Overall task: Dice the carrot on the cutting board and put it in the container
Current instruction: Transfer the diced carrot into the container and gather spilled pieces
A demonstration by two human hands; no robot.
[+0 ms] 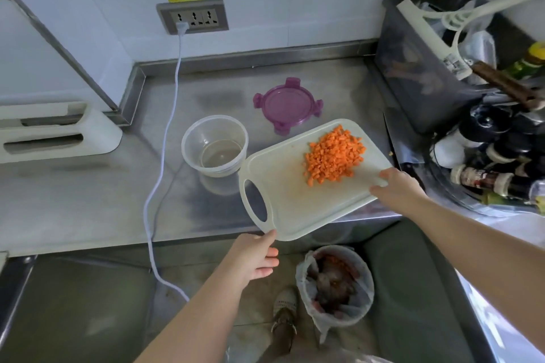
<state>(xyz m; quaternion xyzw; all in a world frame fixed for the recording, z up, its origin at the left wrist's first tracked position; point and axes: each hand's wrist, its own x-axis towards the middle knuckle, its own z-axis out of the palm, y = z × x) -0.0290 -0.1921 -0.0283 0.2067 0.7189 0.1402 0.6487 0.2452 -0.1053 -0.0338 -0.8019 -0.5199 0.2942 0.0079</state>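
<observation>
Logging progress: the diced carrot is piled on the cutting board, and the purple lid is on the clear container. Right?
No: the head view shows the purple lid lying on the counter, apart from the clear container, which stands open. The diced carrot is indeed piled on the cutting board.

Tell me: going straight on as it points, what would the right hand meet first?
Probably the diced carrot pile on the cutting board, whose edge the right hand grips.

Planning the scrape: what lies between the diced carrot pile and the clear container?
Only bare cutting board separates the diced carrot from the container, as the head view shows.
</observation>
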